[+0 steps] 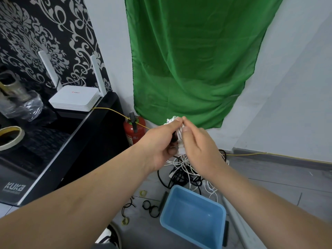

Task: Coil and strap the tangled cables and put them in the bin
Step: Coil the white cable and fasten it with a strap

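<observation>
My left hand (161, 142) and my right hand (199, 146) meet in mid-air, both closed on a small coil of white cable (177, 131) held between them. My fingers hide most of the coil. Below the hands, a tangle of black and white cables (183, 175) lies on the grey floor. Just in front of that pile stands a blue plastic bin (193, 215), open and with nothing inside. Several black and yellowish bands (150, 208) lie on the floor left of the bin.
A black cabinet (75, 141) at the left carries a white router (75, 98) and a tape roll (10, 137). A red fire extinguisher (134, 130) stands by the wall, under a thin yellow cable (115, 111). A green cloth (194, 60) hangs on the wall.
</observation>
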Available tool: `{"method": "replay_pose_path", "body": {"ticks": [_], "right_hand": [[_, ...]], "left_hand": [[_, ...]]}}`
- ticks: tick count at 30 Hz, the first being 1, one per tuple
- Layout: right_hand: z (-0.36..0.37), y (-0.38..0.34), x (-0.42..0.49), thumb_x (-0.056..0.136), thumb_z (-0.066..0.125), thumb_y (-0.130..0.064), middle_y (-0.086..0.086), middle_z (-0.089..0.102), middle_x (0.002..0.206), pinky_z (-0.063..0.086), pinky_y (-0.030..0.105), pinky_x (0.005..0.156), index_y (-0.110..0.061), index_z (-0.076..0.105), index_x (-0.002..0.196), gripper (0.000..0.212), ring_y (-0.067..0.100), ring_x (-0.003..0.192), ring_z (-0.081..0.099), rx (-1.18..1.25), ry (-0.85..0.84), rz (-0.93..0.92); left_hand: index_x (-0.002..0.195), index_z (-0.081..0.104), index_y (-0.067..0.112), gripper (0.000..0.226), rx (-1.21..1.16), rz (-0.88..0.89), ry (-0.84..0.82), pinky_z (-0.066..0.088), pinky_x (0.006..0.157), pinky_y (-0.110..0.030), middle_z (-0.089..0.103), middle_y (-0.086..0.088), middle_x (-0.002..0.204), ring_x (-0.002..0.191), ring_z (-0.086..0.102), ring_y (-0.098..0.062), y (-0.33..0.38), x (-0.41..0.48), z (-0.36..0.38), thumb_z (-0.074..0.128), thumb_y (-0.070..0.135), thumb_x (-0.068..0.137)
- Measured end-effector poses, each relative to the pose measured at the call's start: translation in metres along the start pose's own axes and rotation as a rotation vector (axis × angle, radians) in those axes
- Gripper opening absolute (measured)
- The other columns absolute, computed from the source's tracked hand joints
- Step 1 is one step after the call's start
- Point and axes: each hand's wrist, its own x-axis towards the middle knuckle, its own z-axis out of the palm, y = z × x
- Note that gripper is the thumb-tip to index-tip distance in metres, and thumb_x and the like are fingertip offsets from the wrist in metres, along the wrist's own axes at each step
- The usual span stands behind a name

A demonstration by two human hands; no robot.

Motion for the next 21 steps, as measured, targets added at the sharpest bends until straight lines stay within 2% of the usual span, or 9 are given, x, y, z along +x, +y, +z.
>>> {"method": "replay_pose_path", "body": {"ticks": [2, 3, 5, 6, 8, 11, 15, 18, 21], "right_hand": [[-0.007, -0.001, 0.004, 0.107, 0.047, -0.035, -0.011, 0.066, 0.096, 0.046, 0.020, 0.083, -0.020, 0.054, 0.146, 0.042, 0.007, 0.090, 0.064, 0.228, 0.014, 0.184], [-0.011, -0.001, 0.005, 0.105, 0.054, -0.033, -0.010, 0.073, 0.098, 0.049, 0.015, 0.080, -0.021, 0.065, 0.135, 0.034, 0.007, 0.090, 0.068, 0.315, 0.009, 0.218], [-0.014, -0.001, 0.004, 0.101, 0.062, -0.031, -0.005, 0.080, 0.095, 0.056, 0.019, 0.080, -0.025, 0.079, 0.108, 0.019, 0.012, 0.093, 0.074, 0.439, 0.014, 0.225], [-0.014, -0.003, 0.004, 0.100, 0.065, -0.029, -0.005, 0.080, 0.095, 0.057, 0.021, 0.082, -0.026, 0.080, 0.103, 0.016, 0.011, 0.095, 0.075, 0.487, 0.031, 0.229], [-0.013, -0.004, 0.005, 0.097, 0.070, -0.021, -0.008, 0.079, 0.101, 0.055, 0.018, 0.088, -0.021, 0.080, 0.108, 0.016, 0.005, 0.102, 0.073, 0.587, 0.083, 0.248], [-0.011, -0.007, 0.006, 0.094, 0.072, -0.014, -0.003, 0.079, 0.104, 0.056, 0.020, 0.091, -0.013, 0.078, 0.113, 0.020, 0.007, 0.103, 0.073, 0.688, 0.110, 0.317], [-0.016, -0.008, 0.008, 0.093, 0.073, -0.020, 0.004, 0.080, 0.097, 0.060, 0.031, 0.084, -0.014, 0.080, 0.106, 0.016, 0.016, 0.093, 0.076, 0.787, 0.079, 0.448], [-0.018, -0.004, 0.009, 0.092, 0.074, -0.020, 0.009, 0.079, 0.101, 0.061, 0.041, 0.090, -0.013, 0.079, 0.107, 0.017, 0.026, 0.099, 0.075, 0.820, 0.024, 0.531], [-0.019, -0.003, 0.010, 0.091, 0.073, -0.017, 0.014, 0.079, 0.099, 0.061, 0.040, 0.083, -0.012, 0.079, 0.104, 0.015, 0.027, 0.090, 0.074, 0.842, 0.045, 0.581]], "left_hand": [[0.103, 0.061, 0.015, 0.022, 0.015, 0.003, -0.029, 0.026, 0.045, -0.023, 0.053, 0.002, 0.065, 0.047, 0.041, -0.009, 0.001, -0.001, -0.002, 0.067, 0.035, 0.098], [0.103, 0.061, 0.014, 0.022, 0.024, 0.000, -0.044, 0.025, 0.047, -0.023, 0.054, 0.002, 0.064, 0.047, 0.040, -0.009, 0.001, -0.002, -0.002, 0.065, 0.035, 0.099], [0.103, 0.062, 0.013, 0.023, 0.036, -0.007, -0.060, 0.026, 0.049, -0.024, 0.054, 0.002, 0.062, 0.049, 0.040, -0.009, -0.001, -0.003, -0.003, 0.065, 0.036, 0.099], [0.104, 0.064, 0.013, 0.024, 0.031, -0.011, -0.055, 0.029, 0.048, -0.023, 0.054, 0.002, 0.063, 0.050, 0.041, -0.009, -0.002, -0.002, -0.003, 0.065, 0.036, 0.098], [0.111, 0.068, 0.013, 0.027, 0.012, -0.016, -0.032, 0.034, 0.047, -0.022, 0.058, 0.001, 0.069, 0.053, 0.046, -0.009, -0.003, -0.002, -0.003, 0.067, 0.036, 0.097], [0.115, 0.070, 0.013, 0.030, 0.005, -0.028, -0.049, 0.036, 0.050, -0.021, 0.066, -0.001, 0.079, 0.060, 0.056, -0.010, -0.002, -0.004, -0.003, 0.068, 0.036, 0.097], [0.108, 0.067, 0.015, 0.025, 0.022, -0.055, -0.091, 0.037, 0.050, -0.019, 0.058, 0.002, 0.076, 0.059, 0.045, -0.008, -0.001, -0.005, -0.003, 0.067, 0.037, 0.097], [0.110, 0.068, 0.014, 0.025, 0.043, -0.067, -0.093, 0.039, 0.050, -0.019, 0.057, 0.003, 0.074, 0.059, 0.042, -0.008, -0.004, -0.004, -0.005, 0.066, 0.036, 0.098], [0.109, 0.069, 0.013, 0.025, 0.044, -0.063, -0.112, 0.043, 0.051, -0.019, 0.061, 0.002, 0.075, 0.058, 0.045, -0.007, -0.005, -0.005, -0.004, 0.066, 0.035, 0.098]]}}
